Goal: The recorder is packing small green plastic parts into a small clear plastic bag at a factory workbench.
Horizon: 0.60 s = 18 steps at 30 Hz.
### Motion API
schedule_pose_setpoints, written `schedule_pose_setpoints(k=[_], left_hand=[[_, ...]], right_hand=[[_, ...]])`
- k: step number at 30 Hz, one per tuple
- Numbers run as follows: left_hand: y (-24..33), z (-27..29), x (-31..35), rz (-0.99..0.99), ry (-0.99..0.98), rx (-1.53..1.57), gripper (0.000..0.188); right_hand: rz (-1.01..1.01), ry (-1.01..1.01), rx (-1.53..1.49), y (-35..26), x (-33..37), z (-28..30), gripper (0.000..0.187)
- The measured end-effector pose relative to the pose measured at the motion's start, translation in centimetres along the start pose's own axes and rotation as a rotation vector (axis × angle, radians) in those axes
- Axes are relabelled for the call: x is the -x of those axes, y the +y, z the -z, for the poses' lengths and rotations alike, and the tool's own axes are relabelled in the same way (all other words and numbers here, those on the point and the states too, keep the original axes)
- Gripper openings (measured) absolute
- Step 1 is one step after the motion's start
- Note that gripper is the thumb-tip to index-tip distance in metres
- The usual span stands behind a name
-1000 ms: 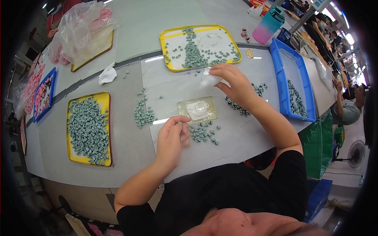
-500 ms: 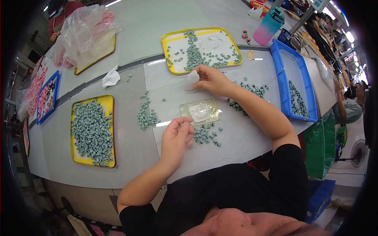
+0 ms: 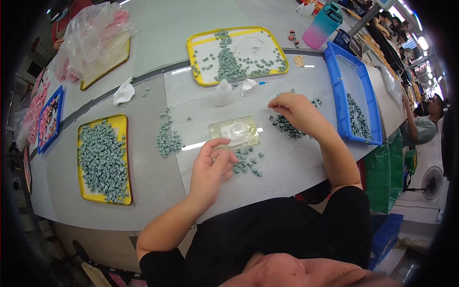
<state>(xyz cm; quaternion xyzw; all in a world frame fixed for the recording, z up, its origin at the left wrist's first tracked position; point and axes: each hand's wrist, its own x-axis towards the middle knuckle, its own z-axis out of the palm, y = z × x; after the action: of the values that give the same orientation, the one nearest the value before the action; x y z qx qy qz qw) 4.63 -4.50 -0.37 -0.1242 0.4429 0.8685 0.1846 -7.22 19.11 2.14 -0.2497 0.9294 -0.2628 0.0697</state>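
My left hand (image 3: 213, 165) is closed in a loose pinch at the near left corner of a clear yellowish pad (image 3: 248, 125) with a round clear piece on it. What its fingers hold, if anything, is too small to make out. My right hand (image 3: 299, 111) hovers over a pile of dark green pieces (image 3: 283, 126), thumb and fingers drawn together; their tips hide what may be between them. A small white squeeze bottle (image 3: 223, 93) stands beyond the pad. Grey-green pieces (image 3: 248, 163) lie loose before the pad, and more (image 3: 167, 138) to its left.
Yellow-rimmed trays with grey-green pieces stand at the back (image 3: 191, 60) and left (image 3: 126, 162). A blue bin (image 3: 336, 91) is on the right, near a teal-and-pink bottle (image 3: 322, 28). White crumpled tissues (image 3: 125, 92) lie about. Far left are plastic bags (image 3: 91, 43) with pink pieces.
My right hand has let go of the white squeeze bottle and moved right and nearer, over the dark green pieces. My left hand stays by the pad; the view has shifted slightly.
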Motion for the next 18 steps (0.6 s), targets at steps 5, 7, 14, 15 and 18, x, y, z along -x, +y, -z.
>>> schedule_pose_setpoints(k=[5,7,14,15,18], left_hand=[[-0.6,-0.8,-0.8,0.001,-0.024,-0.01,0.014],[-0.5,-1.2,-0.9,-0.022,-0.021,-0.011,0.012],[0.2,-1.5,-0.9,0.114,-0.088,0.049,0.016],[0.6,-1.9,-0.9,0.165,-0.104,0.022,0.016],[0.4,-1.9,-1.1,0.259,-0.114,0.016,0.016]], right_hand=[[0.029,-0.069,0.127,1.1,1.5,-1.1,0.016],[0.025,-0.045,0.13,1.1,1.5,-1.5,0.012],[0.036,0.053,0.018,0.1,1.9,-1.9,0.012],[0.086,0.064,-0.042,-0.6,1.9,-1.7,0.013],[0.182,0.1,-0.247,-2.5,2.3,-2.6,0.016]])
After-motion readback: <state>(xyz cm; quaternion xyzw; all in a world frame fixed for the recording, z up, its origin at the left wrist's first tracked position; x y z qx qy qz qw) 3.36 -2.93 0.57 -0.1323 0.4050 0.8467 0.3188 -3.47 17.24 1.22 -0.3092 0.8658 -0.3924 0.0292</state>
